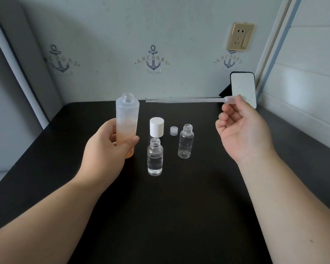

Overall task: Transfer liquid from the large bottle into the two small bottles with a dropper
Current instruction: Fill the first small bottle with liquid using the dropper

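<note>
My left hand [107, 143] grips the large frosted bottle [127, 115] near its base and holds it upright and uncapped above the black table [160, 216]; liquid fills roughly its lower half. My right hand [240, 130] pinches the bulb of a clear plastic dropper [185, 100], which lies level and points left toward the large bottle's mouth. Two small clear bottles stand open on the table: the nearer one [155, 159] holds clear liquid to about mid-height, and the farther right one [186, 141] looks empty.
A white cap [156, 127] and a small clear cap [173, 130] stand behind the small bottles. A small mirror [243, 86] leans on the wall at the back right. A wall socket [240, 36] sits above it.
</note>
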`<state>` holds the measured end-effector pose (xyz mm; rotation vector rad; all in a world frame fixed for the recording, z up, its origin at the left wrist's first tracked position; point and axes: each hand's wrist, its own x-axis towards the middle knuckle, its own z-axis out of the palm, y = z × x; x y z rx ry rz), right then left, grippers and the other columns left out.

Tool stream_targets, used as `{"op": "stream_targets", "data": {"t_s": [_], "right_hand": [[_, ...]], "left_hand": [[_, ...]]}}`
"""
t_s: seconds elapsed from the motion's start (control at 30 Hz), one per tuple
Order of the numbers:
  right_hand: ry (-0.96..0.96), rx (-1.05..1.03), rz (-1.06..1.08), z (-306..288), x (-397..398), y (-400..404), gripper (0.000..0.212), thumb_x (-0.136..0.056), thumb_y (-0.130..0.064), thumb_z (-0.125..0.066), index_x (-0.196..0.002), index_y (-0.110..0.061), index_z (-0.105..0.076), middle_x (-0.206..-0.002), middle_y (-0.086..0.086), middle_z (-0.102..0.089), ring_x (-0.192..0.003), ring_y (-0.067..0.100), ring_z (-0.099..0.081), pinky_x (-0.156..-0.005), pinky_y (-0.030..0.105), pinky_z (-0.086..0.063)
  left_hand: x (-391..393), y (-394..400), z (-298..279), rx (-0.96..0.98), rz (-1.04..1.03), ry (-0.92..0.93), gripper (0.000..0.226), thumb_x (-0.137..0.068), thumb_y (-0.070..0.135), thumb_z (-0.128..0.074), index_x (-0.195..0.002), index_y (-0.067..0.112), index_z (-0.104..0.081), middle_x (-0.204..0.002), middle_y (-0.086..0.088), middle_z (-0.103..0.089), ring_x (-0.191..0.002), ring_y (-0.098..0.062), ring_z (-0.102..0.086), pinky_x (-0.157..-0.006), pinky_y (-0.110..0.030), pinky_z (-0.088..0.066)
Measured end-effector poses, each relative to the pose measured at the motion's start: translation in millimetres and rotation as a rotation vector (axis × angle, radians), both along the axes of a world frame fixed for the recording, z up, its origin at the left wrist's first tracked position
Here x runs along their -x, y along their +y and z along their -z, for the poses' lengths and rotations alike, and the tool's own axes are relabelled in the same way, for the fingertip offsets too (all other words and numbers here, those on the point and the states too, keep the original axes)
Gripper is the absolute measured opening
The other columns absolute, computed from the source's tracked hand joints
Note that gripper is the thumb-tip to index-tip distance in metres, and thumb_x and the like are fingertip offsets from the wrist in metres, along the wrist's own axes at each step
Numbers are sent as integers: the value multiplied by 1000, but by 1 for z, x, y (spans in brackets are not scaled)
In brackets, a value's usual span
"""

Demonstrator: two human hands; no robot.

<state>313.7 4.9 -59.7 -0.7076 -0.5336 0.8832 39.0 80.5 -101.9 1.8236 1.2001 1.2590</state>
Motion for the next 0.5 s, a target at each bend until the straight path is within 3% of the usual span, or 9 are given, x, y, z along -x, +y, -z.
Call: {"op": "stream_targets", "data": {"t_s": [0.1, 0.17, 0.3, 0.5], "right_hand": [[10, -26, -9, -1, -1, -1, 26, -98, -27, -66, -80, -13, -80, -74, 0, -68, -62, 11, -59, -58, 21, -47], [-2, -29, -9, -1, -1, 0, 27, -98, -27, -65, -80, -13, -80, -75, 0, -68, -62, 11, -59, -59, 21, -47], [-30, -24, -1, 0, -1, 0, 27, -98, -28, -65, -81, -14, -80, -76, 0, -69, -62, 12, -58, -60, 21, -48], [-74, -10, 42, -2, -1, 0, 30, -100, -26, -62, -78, -15, -79, -73, 0, -68, -61, 12, -56, -59, 21, -48]], "left_hand": [[0, -4, -2, -37, 57, -3, 42, -88, 27, -77, -100, 60, -54, -96, 41, -62, -89, 18, -59, -60, 0, -45], [-1, -6, -4, -49, 60, 21, 45, -87, 30, -77, -100, 66, -53, -100, 40, -62, -91, 15, -60, -62, -7, -49], [1, -5, -3, -48, 49, 43, 48, -86, 34, -77, -103, 72, -52, -103, 33, -64, -91, 4, -65, -81, -34, -57], [1, -8, -5, -90, 39, 100, 51, -86, 34, -76, -102, 74, -49, -103, 33, -61, -92, -1, -63, -81, -41, -58]]}}
